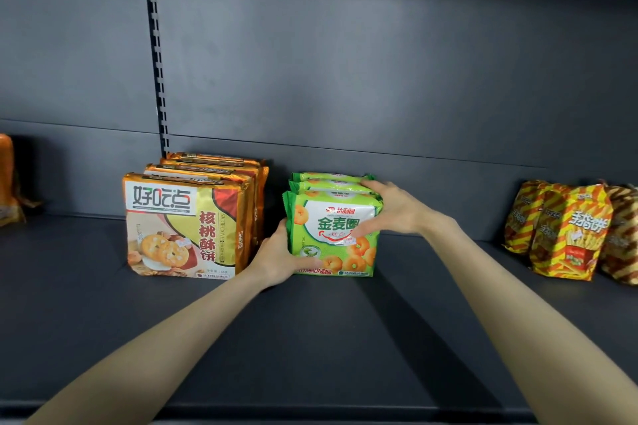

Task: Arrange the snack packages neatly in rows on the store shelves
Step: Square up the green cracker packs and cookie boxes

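Dark grey back panel (379,62), black slotted upright (157,55)

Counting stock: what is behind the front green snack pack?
Behind the front green pack two more green packs stand upright, only their top edges visible. Their faces are covered, and the right hand hides their right corners.

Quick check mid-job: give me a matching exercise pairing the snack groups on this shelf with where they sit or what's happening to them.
Things:
1. gold walnut-cookie packs
2. green ring-snack packs
3. striped fries-snack bags
4. orange package

Places or states:
A. cut off at the picture's far left edge
B. front pack gripped by the left hand and right hand
C. standing row in front of the slotted upright
D. right end of the shelf

Pairs: 1-C; 2-B; 3-D; 4-A
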Tool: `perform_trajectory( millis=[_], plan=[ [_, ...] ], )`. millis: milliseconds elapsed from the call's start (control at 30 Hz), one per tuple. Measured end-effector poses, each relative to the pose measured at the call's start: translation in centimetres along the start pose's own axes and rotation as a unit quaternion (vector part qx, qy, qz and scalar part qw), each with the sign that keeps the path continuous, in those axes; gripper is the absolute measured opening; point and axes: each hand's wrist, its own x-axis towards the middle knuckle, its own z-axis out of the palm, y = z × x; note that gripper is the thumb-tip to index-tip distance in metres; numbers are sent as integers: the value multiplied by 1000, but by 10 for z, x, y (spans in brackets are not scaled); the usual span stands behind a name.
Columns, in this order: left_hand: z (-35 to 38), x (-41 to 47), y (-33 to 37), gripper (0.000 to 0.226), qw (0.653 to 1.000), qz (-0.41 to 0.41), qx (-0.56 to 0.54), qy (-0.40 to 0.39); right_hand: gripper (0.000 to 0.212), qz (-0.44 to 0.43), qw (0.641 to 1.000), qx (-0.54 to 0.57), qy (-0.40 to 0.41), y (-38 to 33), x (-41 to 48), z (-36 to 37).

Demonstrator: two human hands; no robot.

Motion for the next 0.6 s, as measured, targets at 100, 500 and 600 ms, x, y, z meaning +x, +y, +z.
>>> perform_trajectory(
  millis=[100, 500, 600],
  plan=[
    [-2, -5, 3, 78, 999, -18, 47, 2, 110, 4, 999, -33, 18, -5, -7, -1],
    [-17, -60, 35, 42, 935, 2, 354, 15, 79, 25, 991, -123, 44, -8, -54, -19],
    [-9, -68, 61, 45, 921, 54, 387, -2, 77, 33, 987, -149, 51, 0, -71, -34]
  ],
)
